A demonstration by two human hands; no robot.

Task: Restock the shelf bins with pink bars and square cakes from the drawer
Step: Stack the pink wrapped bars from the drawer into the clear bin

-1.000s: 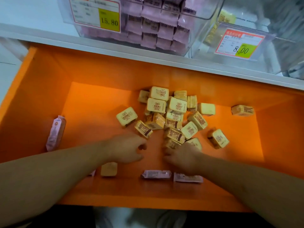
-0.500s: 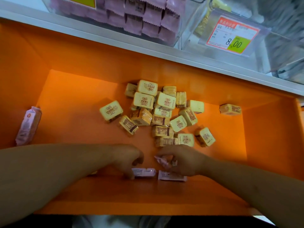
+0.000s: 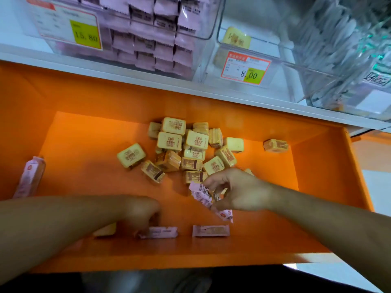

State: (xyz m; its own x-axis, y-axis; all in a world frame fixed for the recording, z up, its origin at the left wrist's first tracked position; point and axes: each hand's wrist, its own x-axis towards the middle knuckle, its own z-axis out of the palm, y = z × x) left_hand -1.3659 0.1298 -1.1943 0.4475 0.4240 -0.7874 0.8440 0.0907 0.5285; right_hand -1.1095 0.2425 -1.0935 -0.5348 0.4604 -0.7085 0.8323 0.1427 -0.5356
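**Head view: pink bars nearly gathered, cakes still to go**

Head view looks down into the orange drawer [image 3: 63, 132] pulled out below the shelf [image 3: 148, 81]. The right hand [image 3: 239, 191] is raised a little off the drawer floor, its fingers curled round a small bunch of pink bars [image 3: 208, 198]. The left hand [image 3: 141, 214] reaches down to another pink bar [image 3: 160, 232] near the front of the drawer, fingers bent onto its left end; whether they already pinch it or only touch it, I cannot tell.

As a judgement, the job is somewhere in its middle. The left bin [image 3: 148, 39] on the shelf already holds many rows of pink packets, so that half looks well advanced. Loose bars left in the drawer are few: one [image 3: 210, 230] lying flat just right of the left hand's bar, and one [image 3: 31, 176] leaning against the left wall, well apart from the rest.

The square cakes [image 3: 182, 149] look hardly started. A heap of them lies in the middle of the drawer, one [image 3: 275, 145] sits alone near the right wall, and one pale piece shows partly under the left forearm. The bin with the 8.00 price tag [image 3: 245, 69] shows only a cake or two inside, so most of that refill remains.
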